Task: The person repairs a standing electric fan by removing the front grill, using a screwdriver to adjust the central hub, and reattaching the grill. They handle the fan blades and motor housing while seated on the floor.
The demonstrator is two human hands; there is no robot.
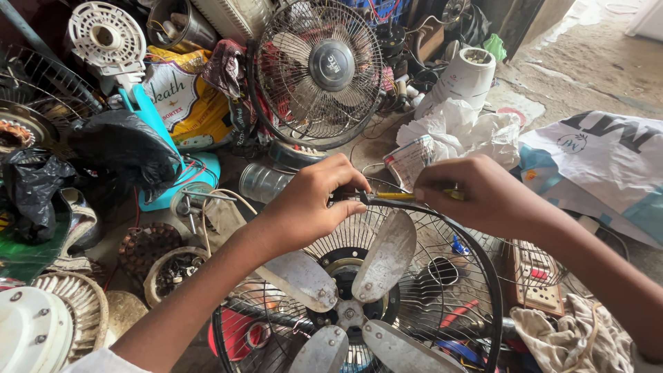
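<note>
pinching the black rim of the fan guard (476,255), the left hand (311,200) is closed on its top edge, while the right hand (483,193) just beside it grips a yellow-handled screwdriver (397,196), tip pointing at the left fingers. below both hands sit the grey fan blades (387,255). beyond the hands another wire fan (318,69) leans among crumpled white paper (463,135).

Grey metal fan blades (359,276) are shown inside a black wire guard (476,255); a yellow-handled screwdriver (400,196), a turquoise stand (155,131) and black plastic bags (117,148) are seen.
</note>
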